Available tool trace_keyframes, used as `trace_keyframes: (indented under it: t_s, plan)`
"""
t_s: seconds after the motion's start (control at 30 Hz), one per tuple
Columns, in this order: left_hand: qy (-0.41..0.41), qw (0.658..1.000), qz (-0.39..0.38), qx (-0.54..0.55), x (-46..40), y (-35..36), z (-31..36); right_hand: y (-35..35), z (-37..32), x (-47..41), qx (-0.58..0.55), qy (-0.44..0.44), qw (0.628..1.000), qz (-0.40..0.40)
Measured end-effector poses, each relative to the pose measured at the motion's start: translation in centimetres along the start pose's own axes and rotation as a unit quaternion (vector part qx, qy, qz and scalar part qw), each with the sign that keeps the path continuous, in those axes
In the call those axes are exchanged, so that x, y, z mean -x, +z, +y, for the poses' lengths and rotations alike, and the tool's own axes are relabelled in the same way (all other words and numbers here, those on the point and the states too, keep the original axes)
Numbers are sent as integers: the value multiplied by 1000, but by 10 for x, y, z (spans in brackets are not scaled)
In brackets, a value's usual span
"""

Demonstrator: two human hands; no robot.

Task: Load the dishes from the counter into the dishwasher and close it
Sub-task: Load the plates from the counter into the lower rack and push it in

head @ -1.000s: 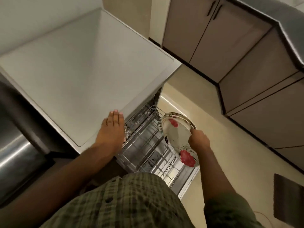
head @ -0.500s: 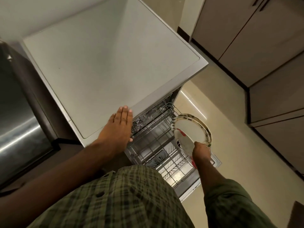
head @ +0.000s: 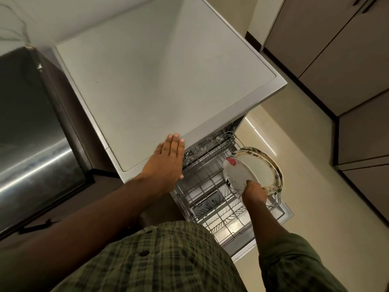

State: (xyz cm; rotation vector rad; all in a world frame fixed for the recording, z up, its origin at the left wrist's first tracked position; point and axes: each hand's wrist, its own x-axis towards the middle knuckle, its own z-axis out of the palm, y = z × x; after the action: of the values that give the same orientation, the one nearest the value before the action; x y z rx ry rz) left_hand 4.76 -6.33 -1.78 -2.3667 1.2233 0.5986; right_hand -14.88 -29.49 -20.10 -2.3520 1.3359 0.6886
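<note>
Since a moment ago the plates (head: 255,171) are tipping more upright and dropping closer to the lower rack (head: 212,199), with the red flower now showing at the 10 o'clock edge of the front plate instead of low down. They are hovering over the rack's 3 o'clock side, above the open dishwasher door (head: 282,216), held on edge as a stack of what looks like two or three. Being stiff glazed ceramic, they are likely heavy together, slick and chippable, so gripping the rim at 6 o'clock is sensible. The right hand (head: 253,191) is doing just that, its grip pinching the lower rims. The left hand (head: 166,163) is lying flat, fingers spread straight, on the dishwasher top (head: 160,76) at its near edge, much as before.
</note>
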Motion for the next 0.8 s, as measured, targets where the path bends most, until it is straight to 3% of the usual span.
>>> trace_keyframes:
  t_s: [0.13, 0.3, 0.6, 0.8]
  plan:
    - [10, 1000, 0, 27, 2, 0, -6, -5, -30, 31, -9, -57, 998, -17]
    - [40, 993, 19, 112, 22, -2, -32, -7, -74, 68, 19, -148, 989, 19]
    - [-62, 954, 156, 250, 140, 86, -113, -28, -195, 175, 124, -334, 934, 5]
    - [-164, 905, 201, 338, 233, 162, -154, -26, -283, 267, 177, -457, 872, -18]
